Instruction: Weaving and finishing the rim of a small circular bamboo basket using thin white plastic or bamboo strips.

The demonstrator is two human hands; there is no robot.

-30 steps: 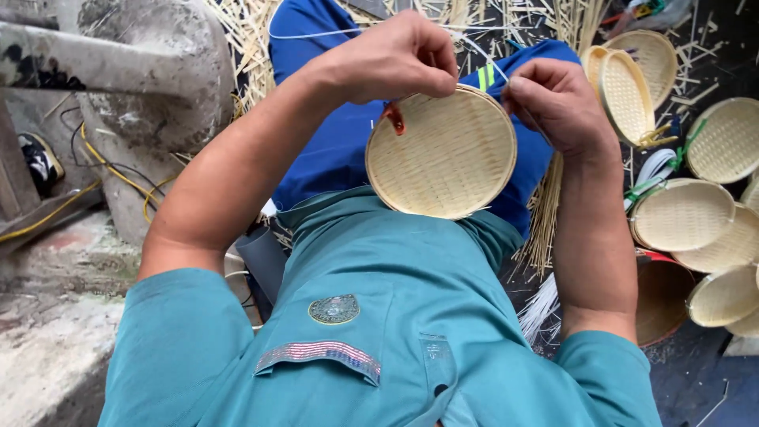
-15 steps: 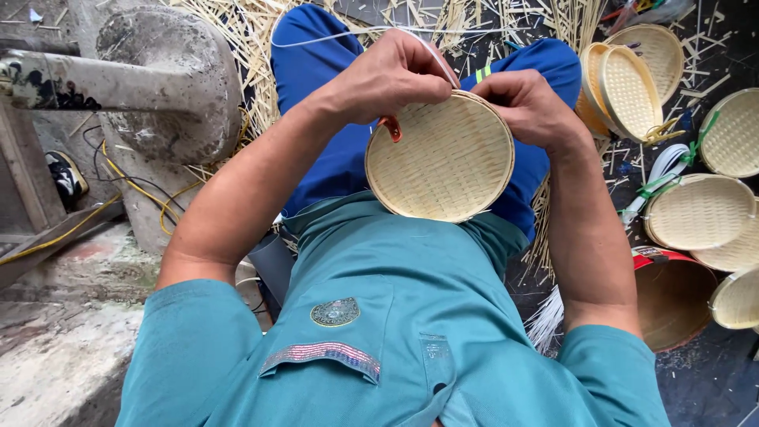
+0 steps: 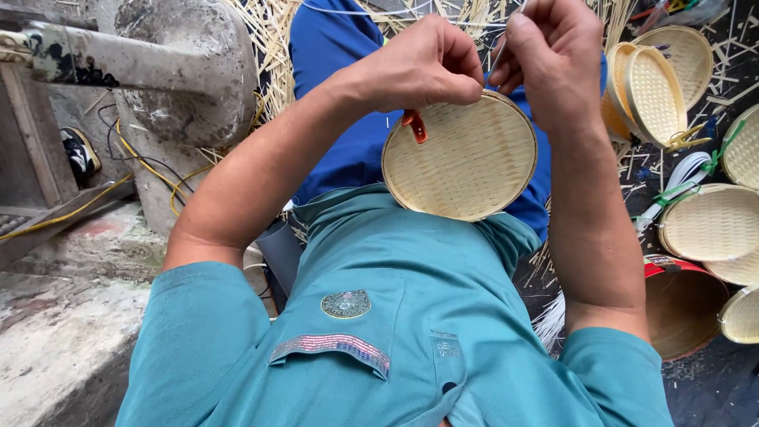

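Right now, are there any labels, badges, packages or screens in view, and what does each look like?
Round badge: on the teal shirt chest, dull green-gold, detail too small to tell.
Striped patch: on the pocket flap below the badge, a narrow band of red, white and blue.
No packages, signs or screens show.

Straw litter (image 3: 261, 47) covers dark ground beside a worn concrete block (image 3: 182, 71) and grey ledge (image 3: 55, 348).

One round woven bamboo tray (image 3: 462, 158) in two hands; seven more woven bamboo trays (image 3: 711, 221) lie right; one shoe (image 3: 79, 154) left.
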